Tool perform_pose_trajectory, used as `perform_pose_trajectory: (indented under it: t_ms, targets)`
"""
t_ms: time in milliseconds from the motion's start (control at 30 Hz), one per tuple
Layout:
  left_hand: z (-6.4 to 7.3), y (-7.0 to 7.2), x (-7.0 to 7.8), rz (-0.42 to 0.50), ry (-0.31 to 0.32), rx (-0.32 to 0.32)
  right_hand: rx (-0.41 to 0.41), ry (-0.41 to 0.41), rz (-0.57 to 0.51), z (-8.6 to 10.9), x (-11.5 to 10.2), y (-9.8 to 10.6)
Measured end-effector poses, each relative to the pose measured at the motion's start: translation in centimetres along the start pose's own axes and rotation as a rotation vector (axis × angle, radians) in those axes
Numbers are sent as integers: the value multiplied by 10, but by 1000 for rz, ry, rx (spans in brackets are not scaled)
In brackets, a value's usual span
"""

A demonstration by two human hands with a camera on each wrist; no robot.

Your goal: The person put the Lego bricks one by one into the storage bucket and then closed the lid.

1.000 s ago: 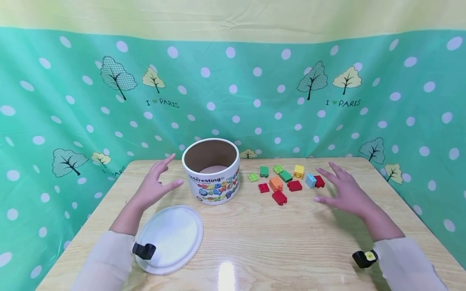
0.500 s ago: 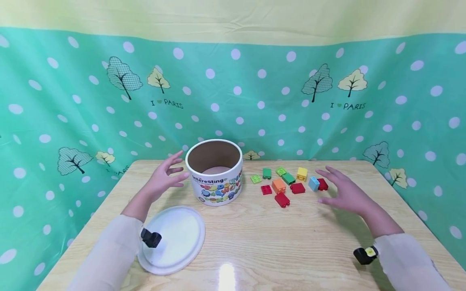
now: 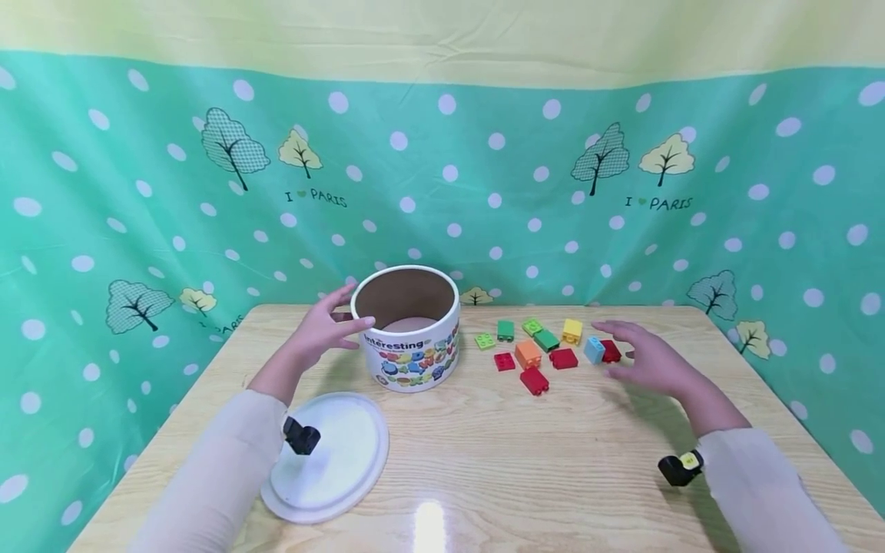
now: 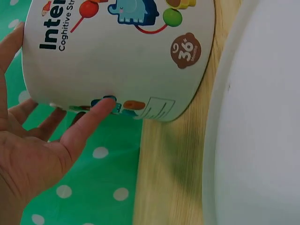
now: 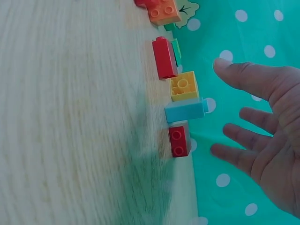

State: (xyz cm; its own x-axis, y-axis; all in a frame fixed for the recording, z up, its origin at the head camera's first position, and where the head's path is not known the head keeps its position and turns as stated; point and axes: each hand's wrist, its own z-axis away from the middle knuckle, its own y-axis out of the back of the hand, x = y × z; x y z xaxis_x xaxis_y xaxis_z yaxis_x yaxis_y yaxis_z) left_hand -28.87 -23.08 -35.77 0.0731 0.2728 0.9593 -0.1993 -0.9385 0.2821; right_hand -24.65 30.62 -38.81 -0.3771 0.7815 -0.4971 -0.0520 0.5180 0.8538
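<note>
A round white tub (image 3: 411,361) printed with colourful pictures stands uncovered, its brown inside showing. At its left side is my left hand (image 3: 321,334), fingers spread near the rim; whether they touch the wall I cannot tell. In the left wrist view the thumb (image 4: 91,122) overlaps the tub's printed side. My right hand (image 3: 650,357) hovers with parted fingers just right of a light blue brick (image 3: 594,350) and a red brick (image 3: 611,352). Nothing is in that hand. The right wrist view shows its fingers apart from the blue brick (image 5: 185,110) and yellow brick (image 5: 183,86).
A white round lid (image 3: 332,461) lies on the wooden table (image 3: 512,468) in front of the tub. Between tub and right hand lie several bricks, among them an orange brick (image 3: 528,355) and a yellow brick (image 3: 571,331). A green dotted curtain (image 3: 449,192) hangs behind.
My left hand has moved right, up to the tub's left side. The right hand has shifted slightly left, nearer the blue and red bricks, with its fingers a little closer together.
</note>
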Motion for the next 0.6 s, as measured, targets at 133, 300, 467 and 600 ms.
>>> perform_pose_trajectory:
  t_ms: [133, 300, 467, 600]
  targets:
    - [-2, -3, 0, 5, 47, 11, -12, -45, -40, -4, 2, -2]
    - [-4, -4, -1, 56, 62, 11, -13, -78, -107, -7, 8, -6]
    - [-4, -4, -2, 108, 63, -12, 3, -131, -105, -8, 12, -8]
    - [-3, -1, -3, 135, 59, -37, -2, -164, -127, -10, 15, -9]
